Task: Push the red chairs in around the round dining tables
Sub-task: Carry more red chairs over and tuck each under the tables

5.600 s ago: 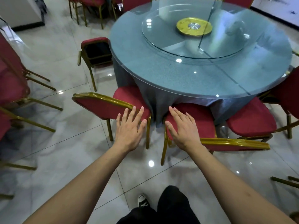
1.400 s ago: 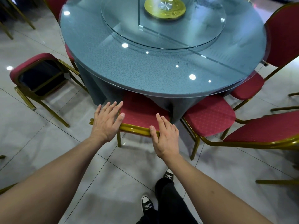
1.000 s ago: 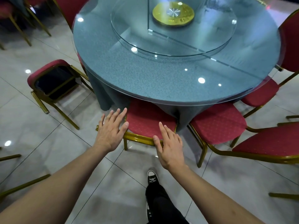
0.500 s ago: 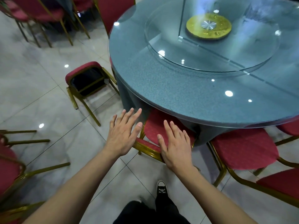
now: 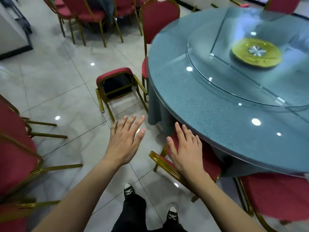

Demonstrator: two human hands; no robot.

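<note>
A round dining table (image 5: 209,114) with a glass top and grey-blue cloth fills the right. Below its near edge a red chair with a gold frame (image 5: 212,164) sits tucked under the rim. My right hand (image 5: 185,148) hovers over this chair's back with straight fingers; contact cannot be told. My left hand (image 5: 125,139) is spread in the air over the floor, holding nothing. A red chair (image 5: 117,86) lies tipped over on the tiles left of the table. Another red chair (image 5: 158,22) stands upright at the table's far left edge.
A glass turntable with a gold hub (image 5: 255,54) sits on the table. More red chairs stand at the left edge (image 5: 15,148), the lower right (image 5: 275,198) and around a far table (image 5: 87,12). My black shoes (image 5: 128,190) stand on glossy tile floor.
The view has swung left and I have stepped left. My left hand has come off the near chair's back and now hangs over the floor. The tipped chair lies ahead.
</note>
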